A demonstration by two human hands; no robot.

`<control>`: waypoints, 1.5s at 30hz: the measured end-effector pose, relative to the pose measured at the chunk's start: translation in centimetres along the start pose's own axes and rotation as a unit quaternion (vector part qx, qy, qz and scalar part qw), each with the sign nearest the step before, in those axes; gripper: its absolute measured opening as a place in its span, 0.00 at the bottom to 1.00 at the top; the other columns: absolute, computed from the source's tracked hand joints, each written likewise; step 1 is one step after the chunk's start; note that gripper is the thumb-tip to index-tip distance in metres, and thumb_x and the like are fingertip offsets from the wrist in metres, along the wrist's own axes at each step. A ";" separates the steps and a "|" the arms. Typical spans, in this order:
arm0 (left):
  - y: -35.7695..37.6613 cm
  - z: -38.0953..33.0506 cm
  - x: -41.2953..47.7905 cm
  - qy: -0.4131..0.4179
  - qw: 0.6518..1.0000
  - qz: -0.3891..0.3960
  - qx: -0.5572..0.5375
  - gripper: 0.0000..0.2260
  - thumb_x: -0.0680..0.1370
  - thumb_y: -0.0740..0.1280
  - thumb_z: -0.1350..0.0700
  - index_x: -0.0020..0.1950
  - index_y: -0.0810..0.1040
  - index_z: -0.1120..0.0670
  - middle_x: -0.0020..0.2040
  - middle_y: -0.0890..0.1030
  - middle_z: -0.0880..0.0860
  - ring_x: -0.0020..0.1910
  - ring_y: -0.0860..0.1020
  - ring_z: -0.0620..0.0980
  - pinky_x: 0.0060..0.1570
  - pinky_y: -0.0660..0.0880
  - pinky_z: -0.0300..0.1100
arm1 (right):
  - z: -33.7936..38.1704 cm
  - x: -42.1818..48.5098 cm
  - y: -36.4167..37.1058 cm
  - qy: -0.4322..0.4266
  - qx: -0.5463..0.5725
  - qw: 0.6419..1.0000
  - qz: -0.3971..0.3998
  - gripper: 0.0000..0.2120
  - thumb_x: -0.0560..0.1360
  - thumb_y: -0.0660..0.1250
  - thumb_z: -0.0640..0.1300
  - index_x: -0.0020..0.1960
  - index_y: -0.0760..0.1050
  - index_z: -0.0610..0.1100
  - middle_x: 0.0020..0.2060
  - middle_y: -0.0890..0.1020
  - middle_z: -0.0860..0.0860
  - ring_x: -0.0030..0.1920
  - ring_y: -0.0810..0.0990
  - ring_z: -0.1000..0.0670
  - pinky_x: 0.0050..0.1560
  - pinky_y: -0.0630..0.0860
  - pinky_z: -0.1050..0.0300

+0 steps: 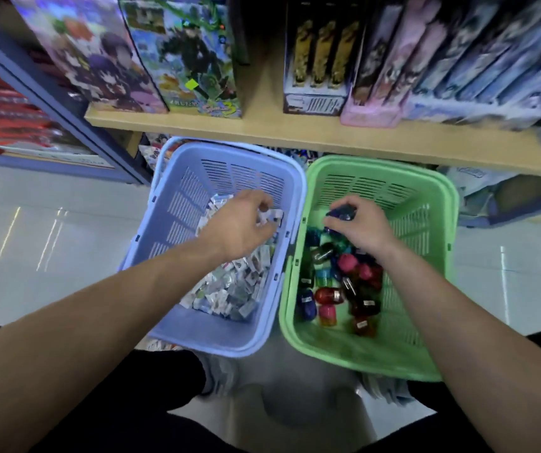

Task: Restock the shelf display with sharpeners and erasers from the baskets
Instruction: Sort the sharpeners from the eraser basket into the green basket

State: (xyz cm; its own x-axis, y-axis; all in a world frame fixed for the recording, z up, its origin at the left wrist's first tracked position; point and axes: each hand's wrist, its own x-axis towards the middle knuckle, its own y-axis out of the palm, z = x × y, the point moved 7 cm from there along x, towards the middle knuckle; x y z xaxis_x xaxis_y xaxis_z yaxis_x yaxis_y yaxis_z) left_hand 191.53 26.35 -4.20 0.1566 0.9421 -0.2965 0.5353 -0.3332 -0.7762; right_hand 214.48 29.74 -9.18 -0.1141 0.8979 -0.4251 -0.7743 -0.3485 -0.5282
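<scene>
1. Our left grip (246,225), a bare hand, reaches down into the blue basket (177,223). Its fingers are curled and pinch a small white wrapped eraser (272,216) just above the heap.
2. Our right grip (359,228), also bare, is inside the green basket (426,256). Its fingers are curled tightly round a dark blue sharpener (341,212), held at the fingertips over the pile.
3. The erasers (229,289) are flat little rectangles in glossy wrap, white and grey with small printed pictures. They lie loose and jumbled, banked along the right side of the blue basket's floor.
4. The sharpeners (344,282) are rounded, egg-like pieces of shiny see-through plastic in red, pink, teal and blue, some with small stickers. They fill the left half of the green basket's floor.
5. Both baskets are moulded plastic with slotted walls and smooth rounded rims. They stand side by side with their rims very close together; we cannot tell whether they touch.
6. A pale wood-look shelf (295,132) runs above the far ends of the baskets. It carries upright printed boxes (197,60), packed close together.
7. On the left the floor (50,240) is pale, glossy tile with streaks of reflected light.
</scene>
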 end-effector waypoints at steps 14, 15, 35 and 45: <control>15.1 -9.7 3.5 0.010 0.995 0.079 -0.060 0.16 0.80 0.67 0.55 0.68 0.74 0.54 0.63 0.76 0.52 0.61 0.76 0.51 0.64 0.74 0.48 | -15.0 1.0 -2.5 0.152 -0.097 0.982 -0.049 0.27 0.78 0.70 0.39 0.75 0.68 0.43 0.68 0.76 0.42 0.60 0.79 0.42 0.61 0.76 0.53; 17.4 -9.1 4.4 -0.032 0.993 0.096 -0.065 0.19 0.80 0.67 0.55 0.71 0.71 0.54 0.66 0.74 0.53 0.64 0.74 0.53 0.67 0.73 0.49 | -15.6 1.4 -1.9 0.151 -0.097 0.983 -0.041 0.29 0.78 0.69 0.37 0.77 0.66 0.44 0.69 0.74 0.42 0.63 0.78 0.41 0.65 0.74 0.51; 28.1 -1.6 11.9 -0.254 0.899 0.047 -0.353 0.29 0.73 0.73 0.59 0.70 0.67 0.43 0.67 0.73 0.49 0.60 0.76 0.49 0.61 0.77 0.47 | -20.4 8.2 3.9 0.220 0.147 0.964 -0.039 0.35 0.80 0.66 0.46 0.82 0.53 0.52 0.70 0.75 0.50 0.69 0.75 0.47 0.68 0.70 0.56; 27.1 -1.4 12.6 -0.275 0.941 0.026 -0.196 0.29 0.74 0.75 0.51 0.70 0.66 0.43 0.66 0.67 0.51 0.48 0.78 0.52 0.43 0.76 0.43 | -20.1 9.0 2.3 0.197 0.102 0.973 -0.070 0.21 0.82 0.61 0.48 0.75 0.69 0.48 0.67 0.78 0.48 0.63 0.77 0.46 0.60 0.70 0.58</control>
State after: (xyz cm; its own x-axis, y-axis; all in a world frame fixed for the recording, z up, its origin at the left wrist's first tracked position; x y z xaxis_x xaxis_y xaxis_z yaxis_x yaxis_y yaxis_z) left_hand 209.16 29.25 -28.19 -0.2053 0.7270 -0.6553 0.8205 -0.2371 -0.5202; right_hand 224.15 31.64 -29.03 0.2185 0.7461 -0.6290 -0.8765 -0.1333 -0.4625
